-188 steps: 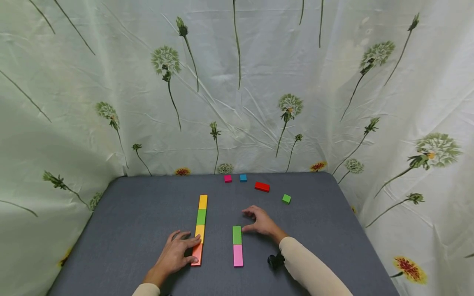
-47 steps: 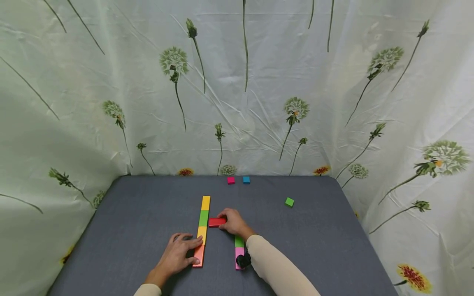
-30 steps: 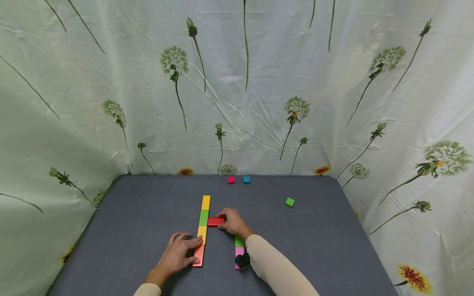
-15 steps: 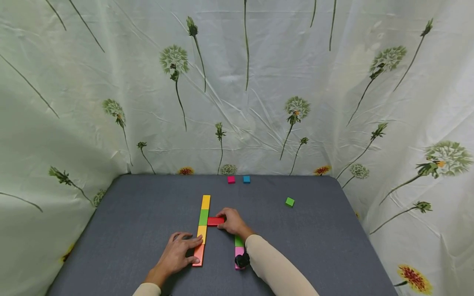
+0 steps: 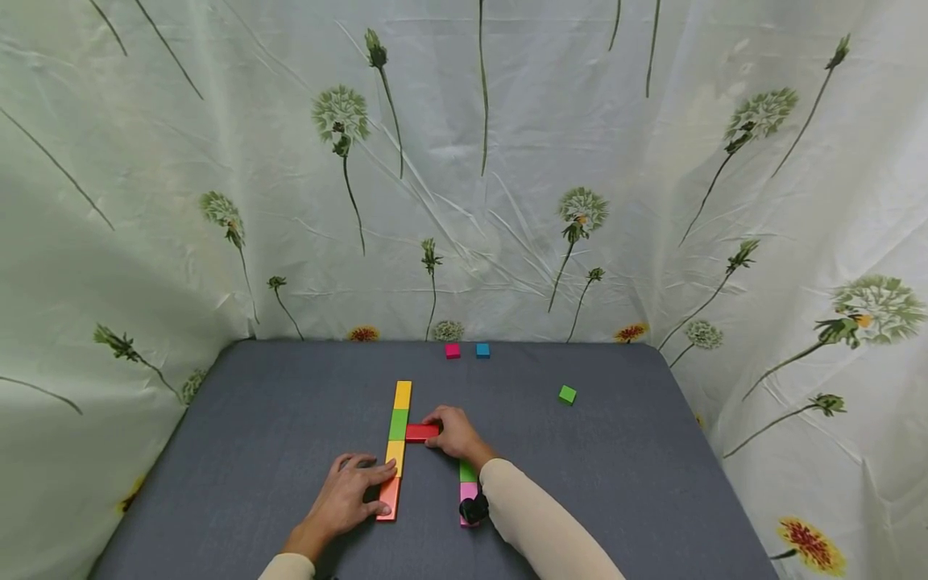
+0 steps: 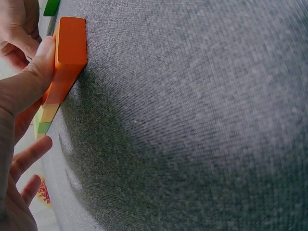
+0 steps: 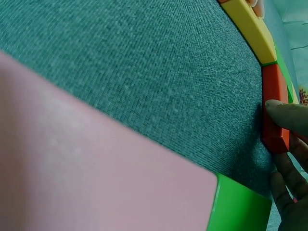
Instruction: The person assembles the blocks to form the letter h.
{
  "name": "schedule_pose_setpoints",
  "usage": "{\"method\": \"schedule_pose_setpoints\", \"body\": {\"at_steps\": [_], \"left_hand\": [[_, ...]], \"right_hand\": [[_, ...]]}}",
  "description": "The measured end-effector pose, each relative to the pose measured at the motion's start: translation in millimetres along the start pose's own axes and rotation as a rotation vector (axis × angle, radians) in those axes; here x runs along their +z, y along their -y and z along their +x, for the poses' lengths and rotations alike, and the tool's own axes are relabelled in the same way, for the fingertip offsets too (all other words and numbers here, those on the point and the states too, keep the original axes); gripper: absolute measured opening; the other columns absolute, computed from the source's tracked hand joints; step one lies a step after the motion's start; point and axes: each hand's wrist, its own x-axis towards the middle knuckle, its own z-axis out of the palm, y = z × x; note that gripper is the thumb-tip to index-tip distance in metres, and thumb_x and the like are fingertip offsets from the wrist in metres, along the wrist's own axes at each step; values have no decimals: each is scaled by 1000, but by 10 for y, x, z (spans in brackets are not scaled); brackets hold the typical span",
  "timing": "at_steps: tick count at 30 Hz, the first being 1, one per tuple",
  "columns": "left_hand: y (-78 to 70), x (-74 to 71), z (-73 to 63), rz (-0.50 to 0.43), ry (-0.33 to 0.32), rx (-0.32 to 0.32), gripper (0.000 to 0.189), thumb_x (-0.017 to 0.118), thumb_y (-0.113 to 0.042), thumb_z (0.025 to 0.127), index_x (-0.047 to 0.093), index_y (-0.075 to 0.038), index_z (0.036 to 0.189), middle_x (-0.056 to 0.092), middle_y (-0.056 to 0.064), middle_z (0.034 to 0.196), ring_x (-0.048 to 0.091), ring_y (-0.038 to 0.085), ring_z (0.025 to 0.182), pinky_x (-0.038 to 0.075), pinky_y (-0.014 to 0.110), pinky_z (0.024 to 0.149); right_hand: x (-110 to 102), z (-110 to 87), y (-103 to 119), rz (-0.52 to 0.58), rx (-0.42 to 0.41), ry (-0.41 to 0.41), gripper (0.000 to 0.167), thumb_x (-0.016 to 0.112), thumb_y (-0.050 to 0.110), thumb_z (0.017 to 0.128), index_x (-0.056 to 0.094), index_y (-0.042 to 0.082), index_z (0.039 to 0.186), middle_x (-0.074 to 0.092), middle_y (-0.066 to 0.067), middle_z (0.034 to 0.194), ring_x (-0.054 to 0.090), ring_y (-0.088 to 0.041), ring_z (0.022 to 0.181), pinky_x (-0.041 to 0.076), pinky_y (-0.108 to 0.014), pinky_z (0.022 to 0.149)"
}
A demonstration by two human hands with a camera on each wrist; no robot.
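Observation:
My left hand (image 5: 344, 493) rests on the near part of a line of blocks. Its thumb touches the orange block (image 6: 72, 43) and its index finger reaches the lower yellow block (image 5: 395, 453), while the other fingers are spread. Farther up that line lie a green block (image 5: 399, 424) and another yellow block (image 5: 403, 395). My right hand (image 5: 455, 432) pinches a red block (image 7: 275, 91) between thumb and fingers. The red block lies crosswise, its left end against the line beside the green block. Under my right wrist, a second green block (image 7: 240, 204) and a pink block (image 7: 110, 159) lie end to end, partly hidden.
At the table's back edge sit a small magenta block (image 5: 453, 351) and a small blue block (image 5: 482, 351). A small green cube (image 5: 567, 395) lies to the right. A flower-printed curtain (image 5: 493, 242) hangs behind the dark grey table (image 5: 623, 483).
My right hand has taken the red block from the back right, carried it left and slid it up against the left line. Over the last half second both hands stay still.

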Motion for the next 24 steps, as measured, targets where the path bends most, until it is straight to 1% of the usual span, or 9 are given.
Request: {"method": "schedule_pose_setpoints", "body": {"at_steps": [6,10,13,16,19,22,24], "left_hand": [[1,-2,5,3,1,-2,63,83,-39,68,67,-16,124,64,-4,127,51,28,119,27,59,103],[-9,-5,0,-2,9,-8,63,83,-39,68,67,-16,125,64,-3,127,51,29,120,27,59,103],[-14,-4,-1,-3,11,-16,64,83,-39,68,66,-16,125,64,-3,127,51,29,120,27,60,103],[-13,0,3,3,6,-16,64,83,-40,68,66,-16,125,64,-3,126,51,29,120,27,59,103],[-6,1,6,5,-1,-9,64,83,-39,68,66,-16,125,64,-3,126,51,29,119,27,59,103],[1,3,6,2,-6,1,64,83,-39,68,66,-16,125,65,-3,126,52,29,119,28,59,103],[3,2,4,0,-5,6,64,82,-39,68,66,-15,125,65,-2,126,52,29,119,28,59,102]], "right_hand": [[-9,-6,-1,6,1,9,29,79,9,78,72,6,107,64,-2,99,56,-16,91,48,-31,87],[-60,-26,-21,56,-8,25,38,81,10,76,70,5,111,64,-3,103,57,-17,93,49,-32,87],[-151,-44,-79,102,-1,15,43,82,12,75,67,4,114,64,-5,106,58,-20,96,49,-35,87],[-286,-58,-191,127,26,-34,43,82,13,76,67,4,115,64,-6,109,58,-22,99,48,-38,88],[-432,-77,-348,137,41,-121,40,81,11,77,67,3,114,64,-9,108,58,-25,100,48,-42,88],[-582,-114,-523,129,35,-218,34,80,7,76,68,1,108,65,-12,104,60,-28,99,47,-45,89],[-684,-146,-637,115,42,-270,29,79,5,77,68,1,104,65,-11,102,61,-29,98,47,-45,89]]}}
